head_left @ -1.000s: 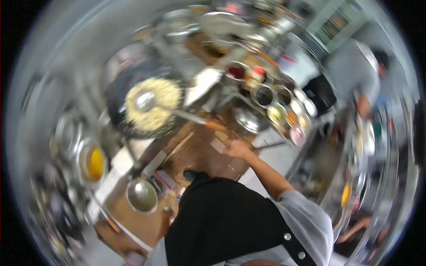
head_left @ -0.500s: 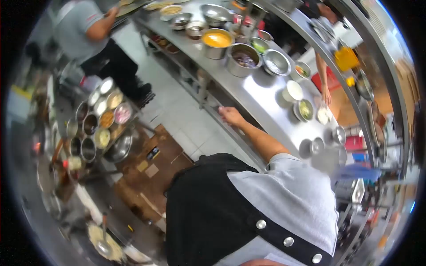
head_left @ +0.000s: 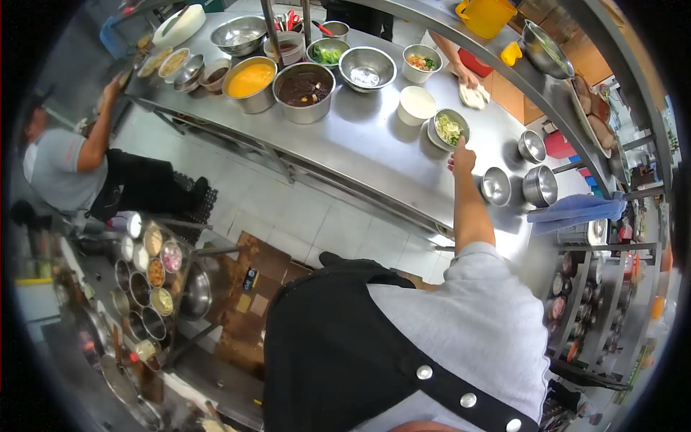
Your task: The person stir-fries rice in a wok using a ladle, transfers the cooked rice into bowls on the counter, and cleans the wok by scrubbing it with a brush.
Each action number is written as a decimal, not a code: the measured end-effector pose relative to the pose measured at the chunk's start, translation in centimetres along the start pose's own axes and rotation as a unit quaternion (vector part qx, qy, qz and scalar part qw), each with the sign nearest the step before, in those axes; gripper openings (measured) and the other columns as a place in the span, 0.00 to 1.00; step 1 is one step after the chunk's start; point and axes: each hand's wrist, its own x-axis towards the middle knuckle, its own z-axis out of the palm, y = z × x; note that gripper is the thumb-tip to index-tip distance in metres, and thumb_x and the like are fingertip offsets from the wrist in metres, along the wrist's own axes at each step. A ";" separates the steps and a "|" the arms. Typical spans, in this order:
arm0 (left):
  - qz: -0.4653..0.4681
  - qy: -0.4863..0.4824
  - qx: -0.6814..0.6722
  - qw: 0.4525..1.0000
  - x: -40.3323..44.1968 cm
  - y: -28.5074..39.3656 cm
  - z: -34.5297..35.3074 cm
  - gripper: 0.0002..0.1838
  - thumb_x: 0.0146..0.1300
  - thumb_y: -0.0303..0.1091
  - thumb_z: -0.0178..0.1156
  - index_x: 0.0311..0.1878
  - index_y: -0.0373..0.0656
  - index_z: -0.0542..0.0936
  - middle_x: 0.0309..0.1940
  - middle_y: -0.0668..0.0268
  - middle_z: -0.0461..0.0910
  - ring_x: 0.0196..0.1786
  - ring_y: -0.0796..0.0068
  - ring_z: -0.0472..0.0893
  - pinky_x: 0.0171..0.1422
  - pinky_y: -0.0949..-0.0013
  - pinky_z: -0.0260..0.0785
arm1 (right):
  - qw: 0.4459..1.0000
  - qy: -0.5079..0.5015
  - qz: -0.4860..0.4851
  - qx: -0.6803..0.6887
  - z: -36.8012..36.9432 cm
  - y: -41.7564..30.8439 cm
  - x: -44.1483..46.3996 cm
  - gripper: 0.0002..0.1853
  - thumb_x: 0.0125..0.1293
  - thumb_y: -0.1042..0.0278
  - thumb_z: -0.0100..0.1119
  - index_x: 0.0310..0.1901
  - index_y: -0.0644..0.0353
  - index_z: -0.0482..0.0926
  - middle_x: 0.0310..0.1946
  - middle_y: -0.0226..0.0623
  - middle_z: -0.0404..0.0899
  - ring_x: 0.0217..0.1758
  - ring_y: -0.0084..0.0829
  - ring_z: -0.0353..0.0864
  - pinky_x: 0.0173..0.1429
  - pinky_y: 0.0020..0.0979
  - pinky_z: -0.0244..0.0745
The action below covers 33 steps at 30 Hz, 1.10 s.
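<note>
My right hand (head_left: 462,156) reaches over the steel table to a metal bowl (head_left: 434,135) of chopped pale-green vegetables (head_left: 449,129). The thumb side lies at the bowl's near rim and the other fingers are curled below it, gripping the edge. Another bowl seems to be stacked underneath. Just beyond stands a white tub (head_left: 417,106). Nearer my forearm are an empty metal bowl (head_left: 496,186) and a stack of bowls (head_left: 540,186). My left hand is not in view.
Pots of orange liquid (head_left: 250,81) and dark sauce (head_left: 304,90) stand along the steel table (head_left: 360,147). Across it, another person's hand (head_left: 466,75) holds a white cloth (head_left: 474,95). A co-worker (head_left: 61,169) stands at left, near a rack of ingredient containers (head_left: 156,273). An overhead shelf (head_left: 497,90) curves above.
My view has turned toward the table. My right hand has gone from beside the table's near edge, fingers closed, to the rim of the bowl of chopped vegetables.
</note>
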 end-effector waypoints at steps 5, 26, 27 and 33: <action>-0.005 -0.001 0.017 1.000 -0.6 0.0 0.4 0.17 0.57 0.45 0.71 0.40 0.40 0.89 0.38 0.52 0.89 0.40 0.59 0.88 0.47 0.55 0.80 | 0.997 0.004 0.004 -0.071 0.6 -1.3 2.1 0.21 0.67 0.54 0.64 0.27 0.66 0.78 0.19 0.39 0.76 0.17 0.30 0.74 0.19 0.35 0.71; -0.142 0.181 -0.162 0.959 -12.0 -23.7 4.1 0.18 0.55 0.47 0.71 0.41 0.45 0.91 0.40 0.51 0.89 0.45 0.58 0.89 0.54 0.54 0.79 | 0.805 -0.421 -0.046 0.416 9.3 -15.4 -10.0 0.18 0.63 0.77 0.56 0.55 0.71 0.74 0.45 0.50 0.82 0.48 0.45 0.85 0.52 0.44 0.85; -0.158 0.191 -0.170 0.954 -12.8 -26.1 4.9 0.18 0.55 0.48 0.71 0.41 0.45 0.91 0.41 0.51 0.89 0.45 0.58 0.89 0.55 0.54 0.79 | 0.787 -0.476 -0.068 0.385 12.0 -17.0 -15.0 0.18 0.64 0.77 0.56 0.56 0.71 0.75 0.46 0.51 0.82 0.49 0.45 0.85 0.51 0.43 0.86; -0.275 0.230 -0.220 0.907 -18.8 -39.5 15.2 0.18 0.54 0.48 0.72 0.42 0.46 0.91 0.41 0.51 0.89 0.47 0.58 0.89 0.57 0.53 0.79 | 0.735 -0.555 -0.273 0.277 20.5 -26.4 -53.3 0.22 0.74 0.79 0.52 0.68 0.66 0.67 0.60 0.53 0.77 0.50 0.46 0.85 0.44 0.43 0.90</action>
